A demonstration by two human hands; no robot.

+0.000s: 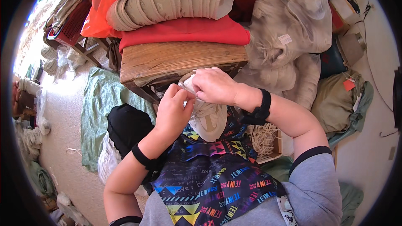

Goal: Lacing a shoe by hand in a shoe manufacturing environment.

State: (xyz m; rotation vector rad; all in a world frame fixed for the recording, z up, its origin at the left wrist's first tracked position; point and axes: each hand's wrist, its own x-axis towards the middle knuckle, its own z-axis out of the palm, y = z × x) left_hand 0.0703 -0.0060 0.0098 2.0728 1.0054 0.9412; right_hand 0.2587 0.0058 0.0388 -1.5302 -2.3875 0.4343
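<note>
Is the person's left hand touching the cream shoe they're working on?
Touching. The head view shows the left hand pinching the cream shoe at its top edge, fingertips pressed on it with no gap, next to the right hand.

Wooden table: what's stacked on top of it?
On the table lies a red folded cloth, with beige ribbed rolls on that. An orange bag sits at the left. The table's back part is covered.

Wooden table (176,60) w/ red cloth (188,31), beige rolls (167,2); green sheet (98,100) below.

Matt beige cloth shoe (208,119), seemingly canvas, before a rough, worn wooden table (180,60).
</note>
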